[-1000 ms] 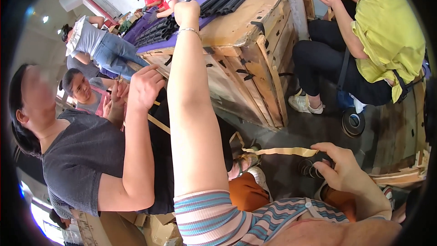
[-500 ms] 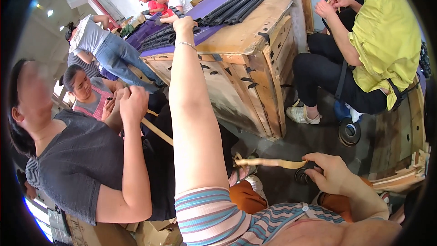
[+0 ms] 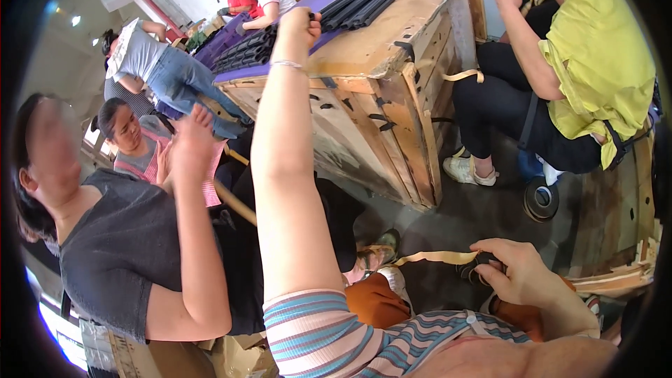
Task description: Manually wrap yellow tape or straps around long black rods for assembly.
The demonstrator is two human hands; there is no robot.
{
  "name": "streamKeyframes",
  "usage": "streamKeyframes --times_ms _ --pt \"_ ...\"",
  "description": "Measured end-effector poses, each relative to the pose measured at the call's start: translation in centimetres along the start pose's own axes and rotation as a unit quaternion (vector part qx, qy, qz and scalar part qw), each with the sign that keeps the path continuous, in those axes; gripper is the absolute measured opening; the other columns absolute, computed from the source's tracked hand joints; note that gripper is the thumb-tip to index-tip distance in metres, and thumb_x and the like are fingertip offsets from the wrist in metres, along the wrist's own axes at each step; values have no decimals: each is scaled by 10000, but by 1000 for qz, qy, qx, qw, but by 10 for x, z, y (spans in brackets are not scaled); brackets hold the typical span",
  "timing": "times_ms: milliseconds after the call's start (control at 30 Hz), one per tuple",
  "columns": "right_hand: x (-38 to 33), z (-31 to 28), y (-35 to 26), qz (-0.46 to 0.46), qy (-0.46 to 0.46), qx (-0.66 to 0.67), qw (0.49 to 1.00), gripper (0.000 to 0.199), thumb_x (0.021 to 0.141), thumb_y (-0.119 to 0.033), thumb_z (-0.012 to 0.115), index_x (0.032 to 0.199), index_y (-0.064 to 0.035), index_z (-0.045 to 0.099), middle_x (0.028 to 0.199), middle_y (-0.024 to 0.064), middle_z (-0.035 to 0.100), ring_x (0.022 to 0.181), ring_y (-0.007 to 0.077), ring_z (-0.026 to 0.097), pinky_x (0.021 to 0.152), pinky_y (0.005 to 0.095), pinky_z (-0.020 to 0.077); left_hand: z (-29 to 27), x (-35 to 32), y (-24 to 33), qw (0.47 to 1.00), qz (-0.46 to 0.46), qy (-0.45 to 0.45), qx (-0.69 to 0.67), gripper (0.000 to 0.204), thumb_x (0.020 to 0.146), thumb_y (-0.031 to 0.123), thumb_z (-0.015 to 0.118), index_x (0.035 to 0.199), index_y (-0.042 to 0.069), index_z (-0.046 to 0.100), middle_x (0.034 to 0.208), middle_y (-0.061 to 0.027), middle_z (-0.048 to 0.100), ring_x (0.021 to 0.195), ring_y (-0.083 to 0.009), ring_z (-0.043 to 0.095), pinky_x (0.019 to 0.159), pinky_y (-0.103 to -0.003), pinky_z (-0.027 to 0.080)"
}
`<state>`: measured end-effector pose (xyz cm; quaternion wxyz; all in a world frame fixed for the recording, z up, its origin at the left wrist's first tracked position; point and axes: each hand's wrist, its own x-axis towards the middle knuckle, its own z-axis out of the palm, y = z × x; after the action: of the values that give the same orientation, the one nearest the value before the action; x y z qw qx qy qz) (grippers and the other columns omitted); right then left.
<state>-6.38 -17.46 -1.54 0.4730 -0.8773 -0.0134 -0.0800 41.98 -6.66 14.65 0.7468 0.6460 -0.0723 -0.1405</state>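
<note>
My left arm stretches far over the worktable [image 3: 381, 59], and my left hand [image 3: 301, 28] is closed above the purple cloth. Something dark shows at its fingers, too small to make out. To its right lie long black tubes [image 3: 371, 1]; to its left is a pile of shorter black tubes [image 3: 241, 52]. Low on the right, my right hand [image 3: 518, 269] pinches the end of a thin yellow strip [image 3: 434, 257], which trails left towards my feet. Behind those fingers shows a dark round thing [image 3: 470, 273], partly hidden.
A person in a dark shirt [image 3: 133, 259] sits close on my left, one arm raised. Another in yellow [image 3: 595, 77] sits at the right, beside a black tape roll [image 3: 541, 199] on the floor. More people work at the far left. The table's wooden corner [image 3: 420, 196] juts towards me.
My left hand has shifted slightly up and right, fingers now curled. The yellow strip has straightened somewhat beside my right hand. The dark-shirted person's hand has risen.
</note>
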Motion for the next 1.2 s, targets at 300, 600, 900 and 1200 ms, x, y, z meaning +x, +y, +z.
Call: streamKeyframes --times_ms 300,600,900,1200 --pt "7 5 5 34 -11 -35 999 283 720 -78 649 992 -47 577 835 137 618 610 239 616 547 304 480 -18 52 -16 965 200 124 117 308 795 203 477 610 -35 539 533 -128 544 416 -206 507 376 -310 380" --pt "14 -2 15 30 -17 -19 999 280 708 -56 655 975 -32 575 836 133 619 587 243 605 527 309 477 -18 28 -23 569 432 424 556 600 746 472 621 957 -81 520 1169 -286 472 861 -453 584 771 -461 482" --pt "4 -2 9 3 -10 -7 1000 279 719 -73 646 985 -33 573 845 143 614 640 264 613 549 327 483 25 34 -32 643 314 160 680 231 774 134 509 884 -8 655 968 -231 608 957 -326 588 829 -377 468" --pt "-5 -13 9 -2 -37 -31 999 262 750 -113 623 993 -32 569 826 132 610 705 286 604 611 359 488 46 -37 -10 570 395 294 658 208 771 118 495 791 -26 643 808 -245 625 798 -324 634 715 -384 508"
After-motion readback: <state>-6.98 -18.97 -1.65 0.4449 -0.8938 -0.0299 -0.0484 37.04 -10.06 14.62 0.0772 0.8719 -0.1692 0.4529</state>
